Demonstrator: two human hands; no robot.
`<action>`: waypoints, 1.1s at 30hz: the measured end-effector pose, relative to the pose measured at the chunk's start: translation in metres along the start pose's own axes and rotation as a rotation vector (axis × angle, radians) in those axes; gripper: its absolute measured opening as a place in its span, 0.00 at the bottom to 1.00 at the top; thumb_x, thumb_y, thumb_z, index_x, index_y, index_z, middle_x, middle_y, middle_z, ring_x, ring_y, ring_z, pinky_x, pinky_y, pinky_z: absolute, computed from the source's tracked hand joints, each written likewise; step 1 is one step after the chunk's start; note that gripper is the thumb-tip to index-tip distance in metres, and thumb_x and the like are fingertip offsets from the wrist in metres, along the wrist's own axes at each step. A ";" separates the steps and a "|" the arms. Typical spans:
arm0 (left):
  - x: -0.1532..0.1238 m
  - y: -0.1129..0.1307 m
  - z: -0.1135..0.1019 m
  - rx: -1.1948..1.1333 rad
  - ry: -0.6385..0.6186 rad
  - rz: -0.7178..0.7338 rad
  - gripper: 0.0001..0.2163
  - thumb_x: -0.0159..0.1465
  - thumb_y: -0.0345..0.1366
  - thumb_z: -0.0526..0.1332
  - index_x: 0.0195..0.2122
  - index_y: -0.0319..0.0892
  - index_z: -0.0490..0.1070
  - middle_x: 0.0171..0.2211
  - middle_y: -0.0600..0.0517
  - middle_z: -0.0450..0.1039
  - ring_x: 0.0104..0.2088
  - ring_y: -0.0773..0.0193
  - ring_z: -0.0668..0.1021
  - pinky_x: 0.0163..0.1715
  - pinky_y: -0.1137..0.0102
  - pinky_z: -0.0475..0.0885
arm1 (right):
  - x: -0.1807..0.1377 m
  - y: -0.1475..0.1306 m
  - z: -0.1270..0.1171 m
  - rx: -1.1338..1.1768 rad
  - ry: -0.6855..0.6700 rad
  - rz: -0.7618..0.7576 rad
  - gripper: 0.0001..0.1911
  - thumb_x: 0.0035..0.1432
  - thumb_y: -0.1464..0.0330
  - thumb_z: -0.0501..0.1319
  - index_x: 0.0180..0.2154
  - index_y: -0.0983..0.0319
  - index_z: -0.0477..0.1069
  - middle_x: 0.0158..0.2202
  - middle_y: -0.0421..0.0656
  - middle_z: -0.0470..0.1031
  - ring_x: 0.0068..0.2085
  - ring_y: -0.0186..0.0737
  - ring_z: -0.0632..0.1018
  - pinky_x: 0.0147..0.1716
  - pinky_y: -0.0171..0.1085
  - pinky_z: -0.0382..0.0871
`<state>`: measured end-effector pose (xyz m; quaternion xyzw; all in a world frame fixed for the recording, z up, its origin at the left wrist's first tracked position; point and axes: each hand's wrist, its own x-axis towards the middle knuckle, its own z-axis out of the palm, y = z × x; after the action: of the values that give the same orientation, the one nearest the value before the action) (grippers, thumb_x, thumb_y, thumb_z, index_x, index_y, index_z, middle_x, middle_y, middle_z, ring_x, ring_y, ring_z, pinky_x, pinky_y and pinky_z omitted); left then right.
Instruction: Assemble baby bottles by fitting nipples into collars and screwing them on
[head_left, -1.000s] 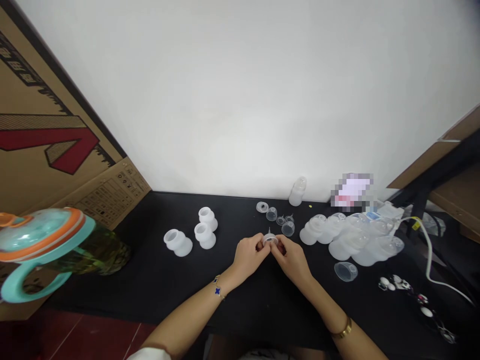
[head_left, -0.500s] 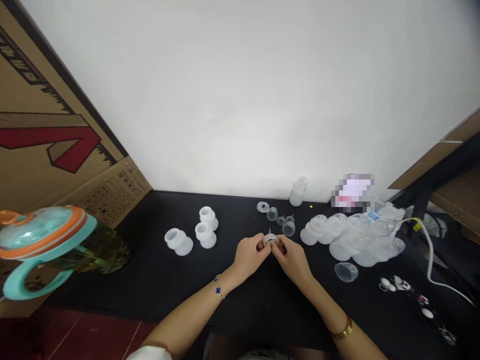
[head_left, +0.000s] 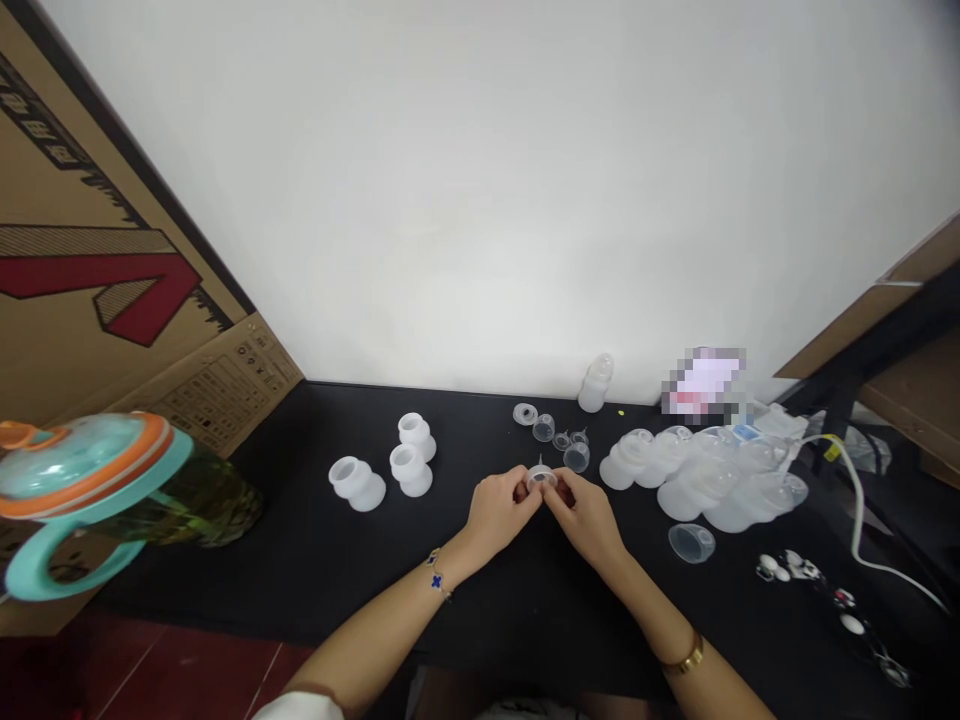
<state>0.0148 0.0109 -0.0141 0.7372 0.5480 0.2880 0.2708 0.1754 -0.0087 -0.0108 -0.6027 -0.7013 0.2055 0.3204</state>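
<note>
- Landmark = the small clear ring part (head_left: 541,479), sitting mid-mat between both hands, just above the black mat (head_left: 315,560).
- Far left of the part: cardboard box (head_left: 112,300) is leaning at the mat's edge; teal/orange cup (head_left: 90,490) is lying on its side in front of it.
- Left of the part, well apart: three white cups (head_left: 390,465) are standing in a loose group.
- Left hand (head_left: 499,510) is pinching the part's left rim w/ thumb + fingertips, other fingers curled.
- Right hand (head_left: 585,515) is pinching the right rim the same way; fingertips of both hands nearly touching.
- Just behind the part: a few small clear pieces (head_left: 562,440) are lying scattered; a small bottle (head_left: 595,383) is standing by the wall.
- Right of the part: pile of clear domes (head_left: 705,470) is crowding the mat; one loose dome (head_left: 691,543) is lying nearer the front edge; white cable (head_left: 862,520) is trailing far right.
- Risk, imo: the part is tiny + slick-looking, so a slipping pinch could be dropping it among the look-alike pieces; a right elbow swinging out could be knocking the dome pile.
- Room: open mat is lying left of and in front of the part; right side is tight, wall is close behind.
</note>
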 end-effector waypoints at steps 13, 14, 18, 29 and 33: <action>0.002 -0.001 -0.004 0.050 0.001 -0.044 0.05 0.61 0.37 0.59 0.29 0.44 0.69 0.24 0.57 0.72 0.26 0.66 0.73 0.27 0.72 0.57 | 0.000 0.008 0.006 -0.059 0.028 -0.006 0.15 0.63 0.61 0.55 0.48 0.57 0.72 0.35 0.42 0.78 0.28 0.38 0.76 0.29 0.35 0.66; 0.001 -0.001 -0.004 0.043 0.012 -0.037 0.05 0.62 0.37 0.59 0.29 0.44 0.69 0.24 0.57 0.72 0.26 0.66 0.73 0.27 0.72 0.58 | 0.000 0.007 0.005 -0.067 0.028 -0.009 0.14 0.63 0.61 0.55 0.47 0.57 0.72 0.35 0.42 0.78 0.28 0.38 0.76 0.29 0.35 0.66; 0.001 0.000 -0.006 0.001 0.045 -0.025 0.06 0.63 0.38 0.58 0.30 0.45 0.69 0.25 0.58 0.71 0.27 0.67 0.73 0.29 0.72 0.61 | 0.001 0.004 0.004 -0.088 -0.007 -0.013 0.14 0.66 0.58 0.53 0.35 0.57 0.72 0.29 0.40 0.76 0.28 0.38 0.75 0.27 0.34 0.62; 0.002 -0.001 -0.003 -0.069 -0.006 0.019 0.09 0.66 0.41 0.56 0.33 0.44 0.72 0.27 0.55 0.74 0.27 0.66 0.75 0.29 0.72 0.63 | 0.002 0.001 0.001 0.046 -0.059 -0.003 0.14 0.67 0.59 0.51 0.35 0.58 0.71 0.27 0.39 0.74 0.27 0.38 0.73 0.26 0.34 0.60; 0.001 0.000 -0.004 -0.076 0.003 0.019 0.10 0.66 0.41 0.56 0.32 0.44 0.71 0.27 0.56 0.73 0.27 0.66 0.74 0.29 0.72 0.63 | 0.002 0.002 0.002 0.031 -0.051 -0.018 0.13 0.66 0.60 0.52 0.35 0.58 0.70 0.27 0.39 0.73 0.27 0.38 0.72 0.26 0.34 0.61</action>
<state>0.0121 0.0123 -0.0107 0.7311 0.5302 0.3122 0.2948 0.1754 -0.0062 -0.0132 -0.5860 -0.7113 0.2287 0.3136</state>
